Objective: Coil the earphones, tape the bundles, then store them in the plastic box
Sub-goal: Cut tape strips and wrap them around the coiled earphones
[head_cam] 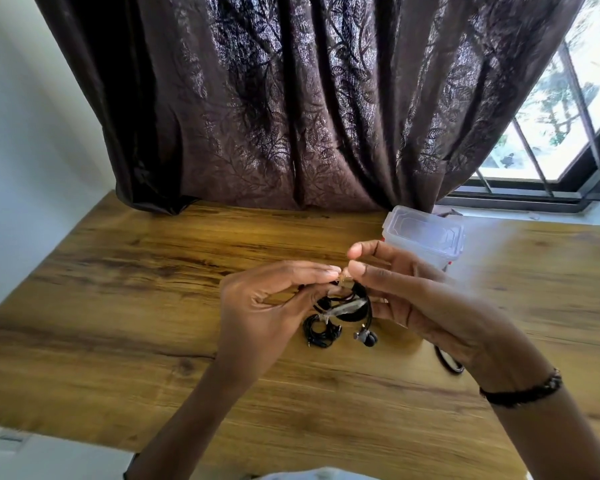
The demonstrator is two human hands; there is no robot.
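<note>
Both hands hold a coiled black earphone bundle [352, 304] above the middle of the wooden table [153, 289]. A strip of clear tape [347, 308] lies across the coil. My left hand [267, 306] pinches the bundle's top from the left. From the right, my right hand [406, 292] pinches the same spot, fingertips almost touching the left ones. An earbud [368, 338] dangles below the coil. A second black coil [321, 330] lies on the table just under the hands. The clear plastic box [425, 237], lid on, stands behind my right hand.
A dark brown curtain [291, 116] hangs over the table's far edge. A barred window [551, 133] is at the far right. A black loop [447, 362] lies on the table, partly hidden under my right wrist.
</note>
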